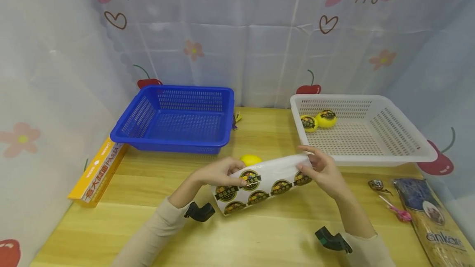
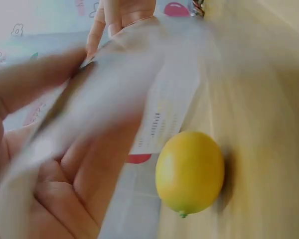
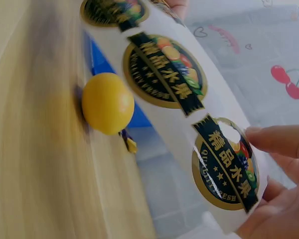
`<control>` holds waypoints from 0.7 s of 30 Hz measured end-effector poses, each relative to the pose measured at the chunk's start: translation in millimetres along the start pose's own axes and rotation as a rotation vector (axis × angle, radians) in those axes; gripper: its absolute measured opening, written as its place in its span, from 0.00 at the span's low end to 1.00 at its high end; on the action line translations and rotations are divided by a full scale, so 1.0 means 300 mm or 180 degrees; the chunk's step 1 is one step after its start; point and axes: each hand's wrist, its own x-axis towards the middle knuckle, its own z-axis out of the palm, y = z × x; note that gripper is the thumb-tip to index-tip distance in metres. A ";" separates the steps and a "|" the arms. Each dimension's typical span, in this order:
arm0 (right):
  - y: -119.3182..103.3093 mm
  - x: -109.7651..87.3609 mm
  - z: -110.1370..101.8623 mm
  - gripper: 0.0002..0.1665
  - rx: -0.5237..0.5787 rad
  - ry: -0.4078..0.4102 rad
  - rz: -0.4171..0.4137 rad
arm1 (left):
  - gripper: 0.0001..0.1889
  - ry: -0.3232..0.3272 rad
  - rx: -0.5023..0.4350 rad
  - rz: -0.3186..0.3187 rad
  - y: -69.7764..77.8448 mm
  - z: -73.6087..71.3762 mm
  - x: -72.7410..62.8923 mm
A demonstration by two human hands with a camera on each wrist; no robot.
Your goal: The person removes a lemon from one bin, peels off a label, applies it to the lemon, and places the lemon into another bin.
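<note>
A white sheet of round black-and-gold fruit stickers [image 1: 276, 176] is held up between both hands above the table. My left hand [image 1: 222, 172] pinches its left end, thumb on the printed face and fingers behind. At the other end my right hand [image 1: 323, 170] grips the sheet between thumb and fingers. Just behind the sheet a yellow lemon [image 1: 250, 160] lies on the table, partly hidden in the head view; the left wrist view shows the lemon [image 2: 190, 174] whole. Two lemons with stickers [image 1: 326, 118] sit in the white basket [image 1: 371, 160].
A blue basket [image 1: 170, 145] stands at the back left, with a yellow pasta box [image 1: 98, 172] beside it. Small wrapped candy [image 1: 236, 120] lies by its right side. On the right are a lollipop [image 1: 398, 212], a dark wrapped sweet [image 1: 376, 185] and an "ankara" packet [image 1: 434, 221].
</note>
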 end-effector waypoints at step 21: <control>-0.132 -0.049 0.255 0.16 -0.1794 0.0407 -0.0868 | 0.13 -0.0226 -0.0331 0.0614 0.028 0.071 0.032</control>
